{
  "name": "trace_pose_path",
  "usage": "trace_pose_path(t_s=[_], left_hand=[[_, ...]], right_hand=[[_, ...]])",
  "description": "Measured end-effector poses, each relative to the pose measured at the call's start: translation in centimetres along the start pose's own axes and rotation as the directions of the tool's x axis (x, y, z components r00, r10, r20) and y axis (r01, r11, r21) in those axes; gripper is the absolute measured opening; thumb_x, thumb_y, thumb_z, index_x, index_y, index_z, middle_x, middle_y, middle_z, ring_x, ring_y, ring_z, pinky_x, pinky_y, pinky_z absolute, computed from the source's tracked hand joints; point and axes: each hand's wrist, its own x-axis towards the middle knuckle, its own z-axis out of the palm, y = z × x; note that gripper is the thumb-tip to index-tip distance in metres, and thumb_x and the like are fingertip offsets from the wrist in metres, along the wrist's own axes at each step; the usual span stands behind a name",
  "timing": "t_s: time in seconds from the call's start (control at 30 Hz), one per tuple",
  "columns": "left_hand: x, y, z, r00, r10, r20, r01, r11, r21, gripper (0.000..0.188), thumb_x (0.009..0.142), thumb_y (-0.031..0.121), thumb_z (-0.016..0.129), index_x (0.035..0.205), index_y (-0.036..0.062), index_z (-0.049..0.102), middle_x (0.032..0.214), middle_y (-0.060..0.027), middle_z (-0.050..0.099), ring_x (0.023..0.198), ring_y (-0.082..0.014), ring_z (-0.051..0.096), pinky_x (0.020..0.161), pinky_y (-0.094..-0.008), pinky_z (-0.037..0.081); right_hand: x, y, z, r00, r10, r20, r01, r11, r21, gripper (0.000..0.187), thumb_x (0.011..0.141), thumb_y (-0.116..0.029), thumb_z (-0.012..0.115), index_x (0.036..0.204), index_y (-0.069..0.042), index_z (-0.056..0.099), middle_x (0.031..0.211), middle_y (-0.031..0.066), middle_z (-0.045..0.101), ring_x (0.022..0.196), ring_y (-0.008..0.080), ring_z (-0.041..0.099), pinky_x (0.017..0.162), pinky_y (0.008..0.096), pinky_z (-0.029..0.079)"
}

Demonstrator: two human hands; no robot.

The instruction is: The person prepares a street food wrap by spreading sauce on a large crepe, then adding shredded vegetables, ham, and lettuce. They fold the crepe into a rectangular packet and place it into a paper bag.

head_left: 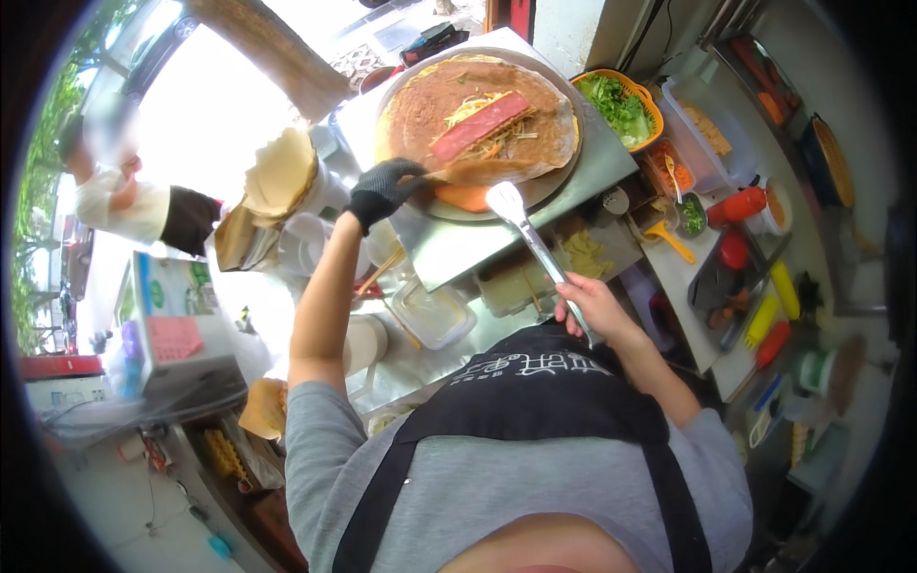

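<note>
A large round crepe (420, 110), browned with sauce, lies on a round griddle (568, 181). Across its middle, a pink-red slice of meat (479, 126) rests on yellow and orange shreds (516, 132). At the crepe's near left edge, my left hand (385, 193), in a dark glove, has its fingers closed on the rim. The near edge there looks raised and partly folded over. My bare right hand (594, 307) grips metal tongs (543, 250) by the handle end. Their pale tips lie just short of the griddle's near edge and hold nothing I can see.
An orange basket of lettuce (619, 107) stands right of the griddle. Beyond it are a clear plastic bin (707, 124), a red squeeze bottle (737, 206) and an orange-handled scoop (669, 241). Left stands a stack of paper bags (280, 177). Another person (129, 196) is at far left.
</note>
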Motion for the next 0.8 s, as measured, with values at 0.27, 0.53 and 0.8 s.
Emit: trace_pose_path(t_s=[0.27, 0.53, 0.8], left_hand=[[-0.8, 0.8, 0.8, 0.998, -0.003, -0.056, 0.005, 0.999, 0.033, 0.024, 0.086, 0.025, 0.062, 0.103, 0.0085, 0.067, 0.102, -0.0126, 0.065, 0.095, -0.03, 0.061, 0.085, -0.0362, 0.047], [-2.5, 4.2, 0.4, 0.979, -0.184, -0.082, 0.2, 0.938, 0.284, 0.043, 0.078, 0.011, 0.059, 0.119, 0.0219, 0.06, 0.132, -0.0148, 0.049, 0.121, -0.0353, 0.045, 0.1, -0.0403, 0.039], [7.8, 9.2, 2.7, 0.947, -0.187, -0.263, 0.249, 0.942, 0.226, 0.056, 0.078, 0.028, 0.065, 0.13, 0.0171, 0.048, 0.122, -0.0155, 0.055, 0.112, -0.0346, 0.052, 0.096, -0.0408, 0.041]], right_hand=[[1.0, -0.9, -2.1, 0.979, 0.038, 0.198, -0.021, 0.996, -0.086, 0.033, 0.096, -0.027, 0.048, 0.121, -0.005, 0.051, 0.067, 0.0021, 0.058, 0.046, 0.0061, 0.052, 0.04, 0.0183, 0.041], [-2.5, -7.2, -14.9, 0.964, 0.06, 0.259, -0.026, 0.991, -0.131, 0.044, 0.095, -0.019, 0.05, 0.134, -0.002, 0.04, 0.067, 0.0021, 0.058, 0.046, 0.0052, 0.052, 0.039, 0.0172, 0.04], [3.9, -12.0, -23.8, 0.915, 0.092, 0.394, 0.027, 0.958, -0.287, 0.032, 0.095, -0.019, 0.05, 0.122, -0.002, 0.05, 0.064, 0.0023, 0.058, 0.043, 0.006, 0.052, 0.039, 0.0179, 0.041]])
